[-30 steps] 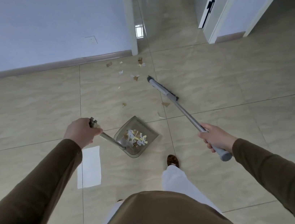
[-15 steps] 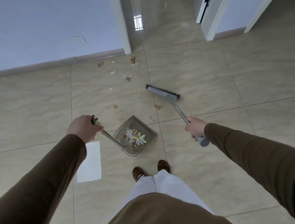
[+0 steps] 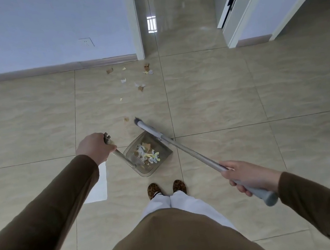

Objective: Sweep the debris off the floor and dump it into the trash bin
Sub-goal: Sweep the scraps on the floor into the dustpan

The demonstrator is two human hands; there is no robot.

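Note:
A clear grey dustpan [image 3: 165,154] stands on the tiled floor just ahead of my feet, holding a heap of paper scraps [image 3: 148,153]. My left hand [image 3: 94,147] grips the top of its upright metal handle [image 3: 119,153]. A grey broom [image 3: 193,155] slants across the pan, its head [image 3: 146,127] lying along the pan's far edge. My right hand [image 3: 250,177] grips the broom near its grey end cap. More scraps of debris [image 3: 139,86] lie scattered on the floor toward the wall, with one brown piece [image 3: 126,119] close to the broom head.
A blue wall with a brown skirting board [image 3: 46,70] runs across the back left. A doorway [image 3: 178,27] opens straight ahead, with a white door [image 3: 236,4] at the right. A bright patch of light [image 3: 98,187] lies on the floor under my left arm.
The broom head has been pulled back and left to the dustpan's edge, and the two scraps that lay in front of the pan are gone from the floor. My right hand drew back toward me.

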